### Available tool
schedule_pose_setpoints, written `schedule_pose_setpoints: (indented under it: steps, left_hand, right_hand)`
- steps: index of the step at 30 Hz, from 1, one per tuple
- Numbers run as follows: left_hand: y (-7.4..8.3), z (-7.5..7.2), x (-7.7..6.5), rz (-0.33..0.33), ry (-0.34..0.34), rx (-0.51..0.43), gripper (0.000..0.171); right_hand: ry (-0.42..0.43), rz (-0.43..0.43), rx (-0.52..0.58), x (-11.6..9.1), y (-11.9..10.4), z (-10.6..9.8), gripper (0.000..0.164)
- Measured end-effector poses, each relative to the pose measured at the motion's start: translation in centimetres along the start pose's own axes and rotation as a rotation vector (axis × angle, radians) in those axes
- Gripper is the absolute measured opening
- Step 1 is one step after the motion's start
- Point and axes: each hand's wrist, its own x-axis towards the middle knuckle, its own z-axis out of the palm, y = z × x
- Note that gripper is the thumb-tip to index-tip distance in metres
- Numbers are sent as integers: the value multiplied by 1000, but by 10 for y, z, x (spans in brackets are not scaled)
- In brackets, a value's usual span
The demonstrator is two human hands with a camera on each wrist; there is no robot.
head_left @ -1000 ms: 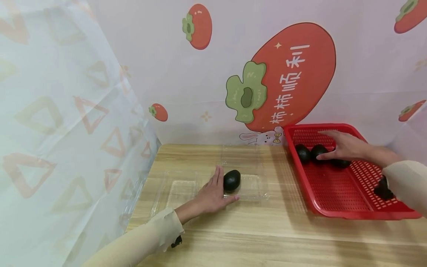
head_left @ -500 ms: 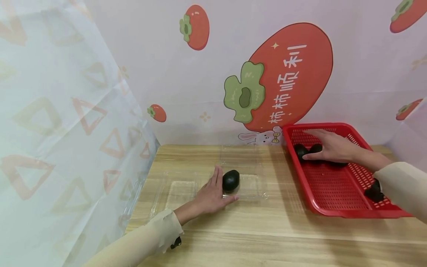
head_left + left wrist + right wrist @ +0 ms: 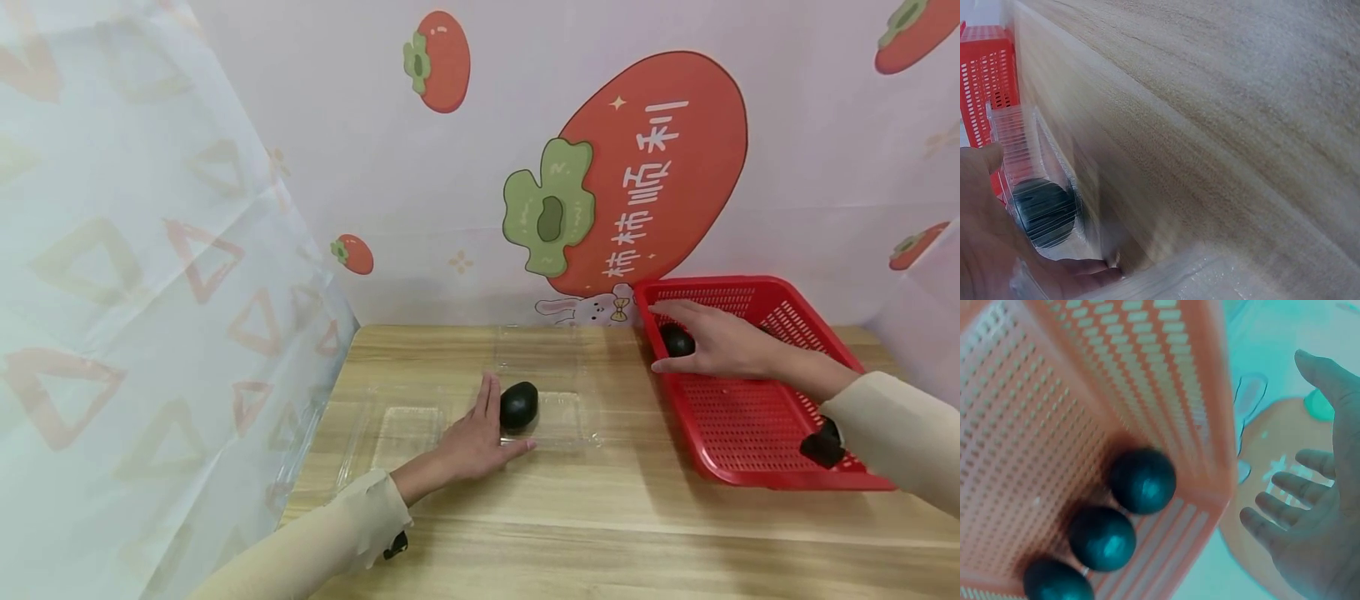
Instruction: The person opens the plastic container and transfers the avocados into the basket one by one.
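Note:
A dark, egg-shaped avocado (image 3: pixel 519 406) lies in a clear plastic clamshell box (image 3: pixel 562 417) on the wooden table. My left hand (image 3: pixel 474 433) rests at the box's left side, fingers straight and thumb along the front edge. The left wrist view shows that avocado (image 3: pixel 1044 212) through the clear plastic wall. Above the red basket (image 3: pixel 757 425), my right hand (image 3: pixel 723 342) has its fingers spread and holds nothing. One avocado (image 3: pixel 678 341) shows past its fingers. Three avocados, the nearest corner one (image 3: pixel 1142 481) among them, sit in a row along the basket's end wall in the right wrist view.
To the left of my left hand lies another clear plastic box (image 3: pixel 408 429). The box lid (image 3: pixel 540 346) stands folded back toward the wall. A printed persimmon backdrop (image 3: pixel 660 167) hangs behind the table, and a pale patterned sheet (image 3: pixel 172 250) closes off the left.
My right hand has moved left across the basket, toward its left rim, with empty fingers. The left hand and the boxed avocado have stayed in place.

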Motion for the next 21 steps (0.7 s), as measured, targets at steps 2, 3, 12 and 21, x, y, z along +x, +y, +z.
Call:
schedule_pose_setpoints:
  steps: [2,3,12,21]
  left_hand:
    - [0,0,0,0,0,6,116]
    - [-1,0,0,2,1,9,116]
    - [0,1,0,-10,-1,-2,116]
    - [1,0,1,-12,1,-25,117]
  right_hand:
    - [3,-13,7,1,-9,3,101]
    - [3,-20,8,1,-12,5,99]
    - [5,-52,-24,4,-39,18,93]
    - [-3,-50,22,10,-54,29,94]
